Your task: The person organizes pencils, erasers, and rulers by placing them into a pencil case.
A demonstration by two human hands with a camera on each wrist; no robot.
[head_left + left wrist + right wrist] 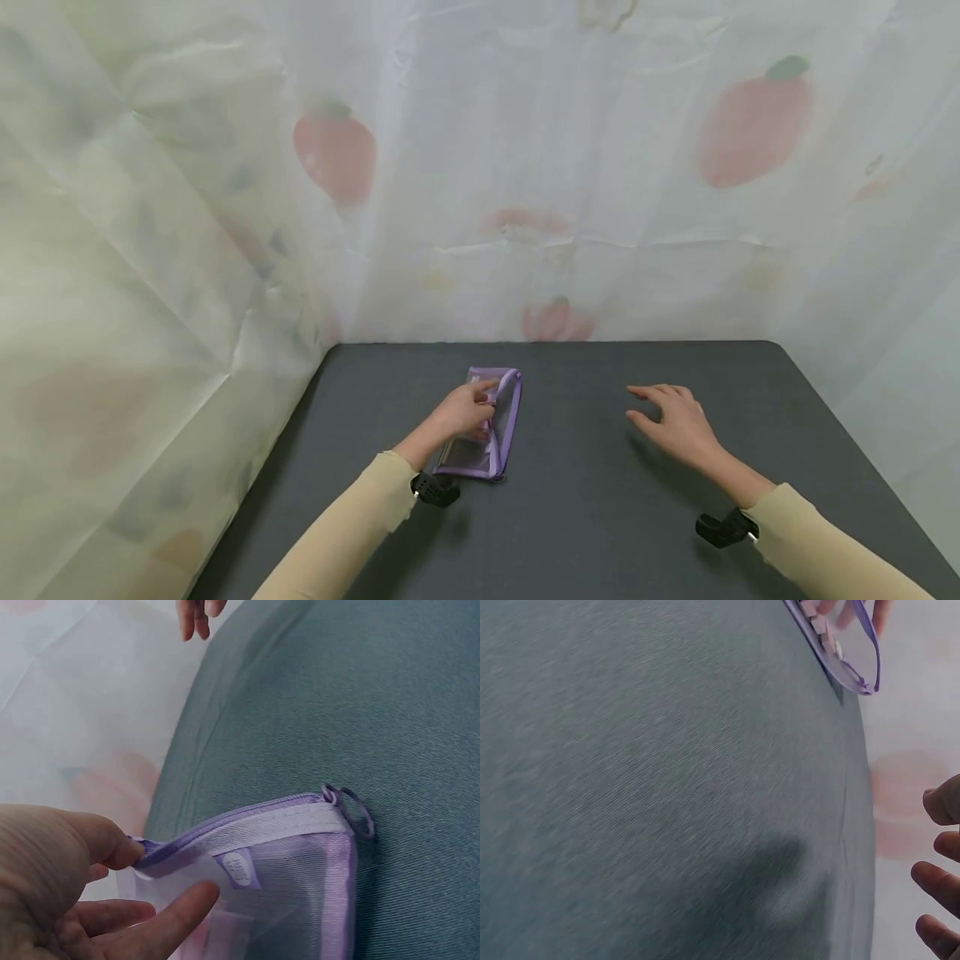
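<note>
A flat purple mesh zip pouch [486, 429] is lying on the dark grey tabletop [600, 500], left of centre; the left hand [467, 410] is pinching its zipper edge, while the right hand [678, 421] is hovering well apart, fingers relaxed, holding nothing.

Dark grey table surface [667, 787] filling most of frame, soft shadow at lower centre | purple-edged clear pouch [840, 645] at top, cut off by frame edge | fingertips of right hand [939, 892] at right edge, loosely curled, touching nothing | pale curtain [907, 750] beyond table edge
</note>
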